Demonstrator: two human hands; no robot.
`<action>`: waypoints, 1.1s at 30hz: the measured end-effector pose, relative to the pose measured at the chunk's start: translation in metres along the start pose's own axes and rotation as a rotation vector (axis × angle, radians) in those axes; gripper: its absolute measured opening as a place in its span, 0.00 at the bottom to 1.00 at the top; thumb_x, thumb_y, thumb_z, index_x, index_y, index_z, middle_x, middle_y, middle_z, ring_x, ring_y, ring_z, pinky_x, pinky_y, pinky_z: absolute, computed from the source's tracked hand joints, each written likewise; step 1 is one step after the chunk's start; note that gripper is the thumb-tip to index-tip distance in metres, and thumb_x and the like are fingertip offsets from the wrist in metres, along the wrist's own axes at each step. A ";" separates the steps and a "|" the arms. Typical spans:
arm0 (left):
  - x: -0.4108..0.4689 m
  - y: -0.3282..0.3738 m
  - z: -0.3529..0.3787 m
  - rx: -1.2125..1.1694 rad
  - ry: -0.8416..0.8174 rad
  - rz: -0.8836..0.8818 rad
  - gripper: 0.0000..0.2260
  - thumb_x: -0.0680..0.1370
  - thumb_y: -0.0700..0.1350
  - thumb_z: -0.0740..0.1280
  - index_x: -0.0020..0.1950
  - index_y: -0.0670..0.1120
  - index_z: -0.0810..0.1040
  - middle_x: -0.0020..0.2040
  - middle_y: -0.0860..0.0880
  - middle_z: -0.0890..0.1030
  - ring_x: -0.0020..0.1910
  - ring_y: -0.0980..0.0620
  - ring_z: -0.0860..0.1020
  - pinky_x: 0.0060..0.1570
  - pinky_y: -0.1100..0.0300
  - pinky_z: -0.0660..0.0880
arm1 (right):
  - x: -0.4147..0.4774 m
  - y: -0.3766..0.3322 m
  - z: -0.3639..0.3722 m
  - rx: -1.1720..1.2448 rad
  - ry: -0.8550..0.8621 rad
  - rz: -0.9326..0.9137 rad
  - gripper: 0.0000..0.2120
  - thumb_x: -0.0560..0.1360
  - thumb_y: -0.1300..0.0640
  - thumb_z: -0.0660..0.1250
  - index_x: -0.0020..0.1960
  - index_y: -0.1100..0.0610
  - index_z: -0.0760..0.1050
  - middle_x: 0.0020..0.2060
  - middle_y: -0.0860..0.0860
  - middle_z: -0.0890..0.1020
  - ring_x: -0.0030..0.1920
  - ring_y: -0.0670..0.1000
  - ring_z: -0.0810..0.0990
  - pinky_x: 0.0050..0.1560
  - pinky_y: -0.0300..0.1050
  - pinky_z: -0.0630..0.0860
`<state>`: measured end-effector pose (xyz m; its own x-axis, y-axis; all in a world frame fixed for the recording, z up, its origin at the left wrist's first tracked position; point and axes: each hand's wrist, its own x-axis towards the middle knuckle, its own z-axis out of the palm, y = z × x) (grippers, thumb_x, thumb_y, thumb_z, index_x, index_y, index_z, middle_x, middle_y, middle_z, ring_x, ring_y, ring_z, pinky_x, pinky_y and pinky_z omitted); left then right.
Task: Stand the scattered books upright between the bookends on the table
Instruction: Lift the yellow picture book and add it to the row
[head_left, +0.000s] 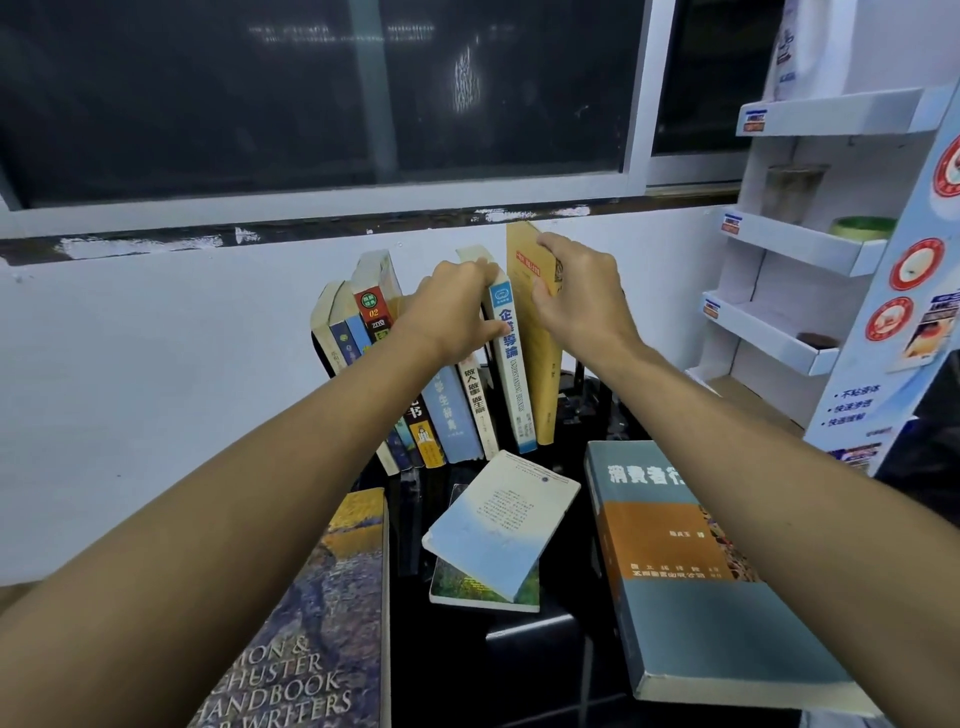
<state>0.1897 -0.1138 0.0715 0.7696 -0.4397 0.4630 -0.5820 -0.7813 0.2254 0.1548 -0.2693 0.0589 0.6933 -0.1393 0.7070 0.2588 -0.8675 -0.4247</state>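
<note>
A row of several books stands leaning on the black table against the white wall. My left hand grips the top of a blue-and-white spined book in the row. To its right stands a tall yellow book; my right hand holds it at its upper edge. Flat on the table lie a light blue paperback stacked on a green-covered book, a large teal and orange book at right, and a writers' handbook at left. The bookends are mostly hidden behind the books.
A white cardboard display shelf stands at the right with a glass and a green tape roll on it. A dark window runs above the wall. Black objects sit behind the yellow book.
</note>
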 end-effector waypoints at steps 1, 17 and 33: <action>0.000 0.000 0.000 0.000 0.000 0.002 0.13 0.76 0.51 0.75 0.55 0.48 0.77 0.55 0.46 0.84 0.52 0.47 0.80 0.44 0.56 0.74 | -0.001 0.002 0.003 -0.011 0.007 -0.003 0.21 0.78 0.55 0.67 0.71 0.52 0.73 0.58 0.53 0.83 0.57 0.58 0.82 0.52 0.58 0.82; 0.001 0.001 0.000 -0.013 -0.005 0.008 0.14 0.76 0.51 0.75 0.57 0.47 0.79 0.54 0.47 0.84 0.53 0.46 0.80 0.49 0.53 0.78 | 0.008 0.012 0.001 0.152 -0.227 0.037 0.22 0.80 0.58 0.67 0.73 0.49 0.70 0.49 0.45 0.81 0.36 0.34 0.76 0.34 0.17 0.64; -0.002 0.005 -0.002 -0.072 -0.019 -0.015 0.16 0.77 0.49 0.74 0.63 0.47 0.79 0.60 0.47 0.84 0.58 0.47 0.80 0.47 0.61 0.72 | 0.006 0.023 -0.012 0.168 -0.605 -0.054 0.40 0.80 0.67 0.67 0.79 0.39 0.52 0.59 0.48 0.75 0.58 0.53 0.80 0.57 0.54 0.83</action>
<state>0.1843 -0.1160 0.0730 0.7828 -0.4367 0.4433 -0.5870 -0.7545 0.2935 0.1568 -0.2961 0.0601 0.9213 0.2400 0.3060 0.3722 -0.7721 -0.5151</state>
